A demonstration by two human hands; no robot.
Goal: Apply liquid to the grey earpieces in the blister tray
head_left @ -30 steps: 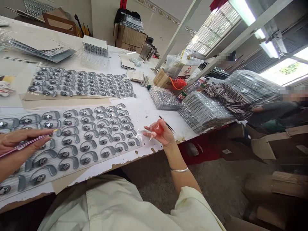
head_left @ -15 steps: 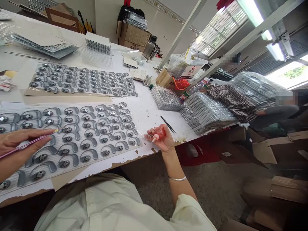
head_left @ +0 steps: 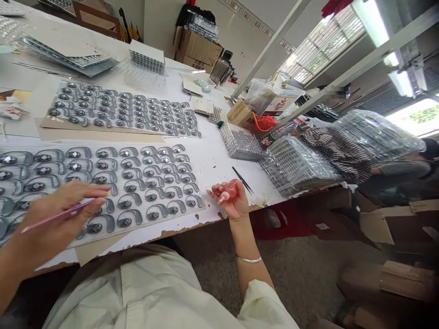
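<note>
My left hand is closed round a slim pink pen-like stick, its tip among the grey parts below the fingers. Those grey hook-shaped parts, each with a round dark and silver end, lie in rows on a ribbed white sheet. Over the table's front edge, my right hand, palm up, grips a small soft red squeeze bottle with a pale pointed nozzle. Black tweezers rest on the table just beyond that hand.
Behind is a second sheet of similar parts. Stacked clear trays and a plastic-wrapped stack stand to the right, with a checked cloth over it. Cardboard boxes lie on the floor. A person's arm shows at far right.
My left hand has moved right and slightly down over the parts with the pink stick. My right hand keeps its hold on the red bottle. The view has shifted slightly.
</note>
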